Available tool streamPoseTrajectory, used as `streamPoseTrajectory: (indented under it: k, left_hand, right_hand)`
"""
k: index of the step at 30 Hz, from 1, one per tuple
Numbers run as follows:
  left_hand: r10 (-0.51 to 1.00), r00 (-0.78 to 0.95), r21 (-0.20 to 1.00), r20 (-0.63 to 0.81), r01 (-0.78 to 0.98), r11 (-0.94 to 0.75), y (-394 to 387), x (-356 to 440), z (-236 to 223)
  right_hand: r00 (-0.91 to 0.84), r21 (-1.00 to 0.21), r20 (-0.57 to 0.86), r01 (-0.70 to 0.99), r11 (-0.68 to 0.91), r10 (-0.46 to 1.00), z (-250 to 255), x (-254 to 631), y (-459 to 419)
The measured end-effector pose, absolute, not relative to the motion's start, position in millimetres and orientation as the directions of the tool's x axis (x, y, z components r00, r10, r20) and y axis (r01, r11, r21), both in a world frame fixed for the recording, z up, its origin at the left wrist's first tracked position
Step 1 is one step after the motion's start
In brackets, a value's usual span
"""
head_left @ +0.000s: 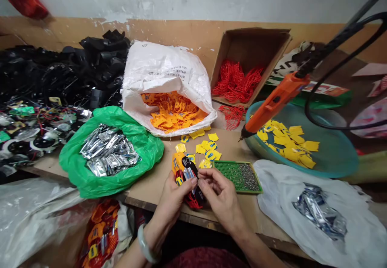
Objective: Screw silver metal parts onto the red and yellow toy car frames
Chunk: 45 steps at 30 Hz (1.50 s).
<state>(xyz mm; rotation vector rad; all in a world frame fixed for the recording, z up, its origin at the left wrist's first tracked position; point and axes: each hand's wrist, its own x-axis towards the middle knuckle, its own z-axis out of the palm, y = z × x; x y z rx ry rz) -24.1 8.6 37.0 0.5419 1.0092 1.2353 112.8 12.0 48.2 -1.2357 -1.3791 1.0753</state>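
Observation:
My left hand (171, 193) is closed around a small plastic assembly (188, 171) in orange, black, red and silver, held over the front edge of the table. The fingers of my right hand (222, 195) pinch at the assembly's right side; whether a small part sits between those fingertips is hidden. Just behind the assembly lie several loose yellow pieces (208, 149) with blue marks. Close to my right hand is a green tray (223, 169) with small screws (249, 177) in its right part. An orange electric screwdriver (275, 100) hangs tip down at the right.
A green bag (151, 157) with silver parts stands left, before a white sack (169, 64) of orange parts. Red frames (237, 80) fill a cardboard box (250, 38). A teal basin (338, 155) contains yellow pieces. Black parts (90, 66) pile up far left; a white bag (278, 203) lies right.

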Motion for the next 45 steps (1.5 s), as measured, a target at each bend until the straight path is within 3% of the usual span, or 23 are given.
streamPoseTrajectory:
  k: [10,16,29,45]
  left_hand:
    - [0.924,0.134,0.799,-0.359,-0.468,0.378,-6.9,-32.6,33.3]
    - [0.913,0.169,0.784,-0.371,-0.470,0.405,-7.5,-28.4,34.1]
    - [0.924,0.164,0.822,-0.346,-0.422,0.383,5.1,-22.0,32.8]
    - [0.855,0.343,0.670,-0.389,-0.532,0.518,8.4,-28.0,40.7]
  right_hand:
    - [-0.165,-0.987,-0.161,0.038,-0.156,0.973,54.9,121.7,30.7]
    - [-0.262,-0.940,-0.253,-0.162,-0.300,0.931,57.4,121.4,28.8]
    - [-0.239,-0.957,-0.204,-0.155,-0.245,0.949,58.4,118.6,41.5]
    - [-0.271,-0.955,-0.201,-0.161,-0.250,0.941,53.4,120.9,44.4]
